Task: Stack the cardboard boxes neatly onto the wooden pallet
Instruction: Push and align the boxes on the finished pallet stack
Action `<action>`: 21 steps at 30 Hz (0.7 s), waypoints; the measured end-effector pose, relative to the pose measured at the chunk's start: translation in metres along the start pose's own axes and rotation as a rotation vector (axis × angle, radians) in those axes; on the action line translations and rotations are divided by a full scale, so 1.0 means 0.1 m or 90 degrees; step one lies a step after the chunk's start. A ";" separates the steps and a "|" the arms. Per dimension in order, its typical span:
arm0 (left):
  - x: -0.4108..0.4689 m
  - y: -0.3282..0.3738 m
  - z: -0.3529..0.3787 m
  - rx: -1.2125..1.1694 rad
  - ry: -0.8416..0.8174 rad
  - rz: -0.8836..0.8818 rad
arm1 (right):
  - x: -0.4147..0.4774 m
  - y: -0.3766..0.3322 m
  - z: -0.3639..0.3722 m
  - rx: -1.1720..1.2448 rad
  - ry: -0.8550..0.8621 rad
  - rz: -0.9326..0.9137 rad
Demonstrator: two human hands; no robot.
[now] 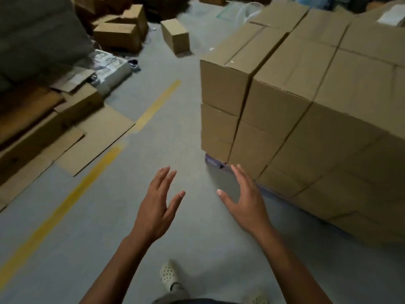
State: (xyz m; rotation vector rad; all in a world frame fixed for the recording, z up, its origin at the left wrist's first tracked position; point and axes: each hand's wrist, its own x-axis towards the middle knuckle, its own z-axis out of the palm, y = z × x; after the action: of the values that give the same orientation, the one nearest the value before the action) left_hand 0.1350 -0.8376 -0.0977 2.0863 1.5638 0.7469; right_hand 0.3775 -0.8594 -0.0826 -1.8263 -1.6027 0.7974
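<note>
A block of taped cardboard boxes (306, 102) stands stacked several rows wide and at least two layers high on the right. A bluish pallet (213, 161) shows under its near-left corner. My left hand (157, 207) and my right hand (245, 200) are held out over the grey floor, palms facing each other, fingers straight, holding nothing. My right hand is just in front of the stack's lower corner, apart from it. A single loose box (175, 36) sits on the floor further ahead.
Flattened cardboard sheets (65, 137) and loose boxes (120, 29) lie along the left. A yellow floor line (92, 178) runs diagonally across the grey floor. Plastic wrap (219, 16) lies at the back. My feet in pale perforated shoes (168, 275) are below.
</note>
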 end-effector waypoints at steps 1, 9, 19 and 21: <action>-0.01 -0.21 -0.11 0.006 0.007 -0.008 | 0.11 -0.12 0.22 0.003 -0.010 -0.007; 0.23 -1.61 -0.67 0.020 0.033 -0.077 | 0.94 -0.73 1.67 -0.009 -0.126 -0.010; 1.78 -2.59 -0.65 0.036 0.016 -0.137 | 2.64 -0.91 2.17 -0.001 -0.155 0.016; 2.26 -2.74 -0.63 0.039 0.021 -0.140 | 3.14 -0.92 2.20 0.007 -0.154 0.013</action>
State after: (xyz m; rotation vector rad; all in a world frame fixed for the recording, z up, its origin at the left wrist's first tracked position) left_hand -0.0560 -0.5438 -0.1829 1.9100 1.8194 0.6648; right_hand 0.1839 -0.5291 -0.1773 -1.7956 -1.7248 1.0686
